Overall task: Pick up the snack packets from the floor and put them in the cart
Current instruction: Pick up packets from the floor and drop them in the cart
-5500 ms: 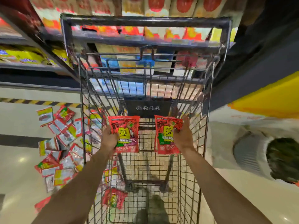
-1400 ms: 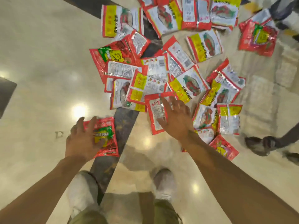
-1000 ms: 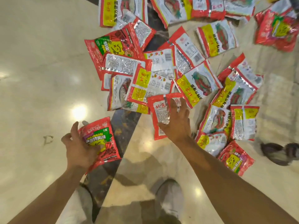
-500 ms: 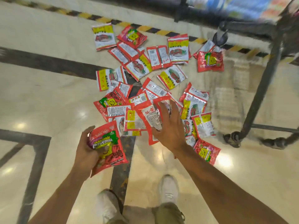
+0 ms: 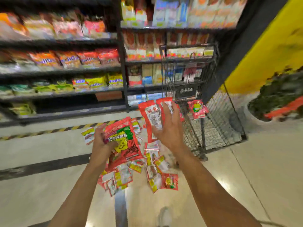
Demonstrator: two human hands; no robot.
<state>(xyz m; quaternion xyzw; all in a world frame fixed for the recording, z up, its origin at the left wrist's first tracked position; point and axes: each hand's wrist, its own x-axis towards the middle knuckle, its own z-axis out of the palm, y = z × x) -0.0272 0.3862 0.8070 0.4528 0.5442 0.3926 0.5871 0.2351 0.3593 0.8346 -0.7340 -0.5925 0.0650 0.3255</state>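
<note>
My left hand (image 5: 101,142) grips a red snack packet with a green and yellow label (image 5: 123,141), held up at centre. My right hand (image 5: 169,126) grips a red packet with white print (image 5: 153,116), raised beside the wire cart (image 5: 211,128), which stands to the right. Another red packet (image 5: 197,109) shows through the cart's mesh. Several red and yellow packets (image 5: 139,174) lie scattered on the floor below my hands. The view is blurred by motion.
Store shelves (image 5: 65,71) full of bagged snacks run across the back and left. A yellow-and-black hazard strip (image 5: 49,132) marks the floor by the shelves. A yellow wall (image 5: 270,46) and a potted plant (image 5: 278,99) stand at right. My shoe (image 5: 164,217) shows below.
My view has swung up from the floor to the shelves and cart. Both hands have risen off the floor, each carrying the packet it picked from the pile.
</note>
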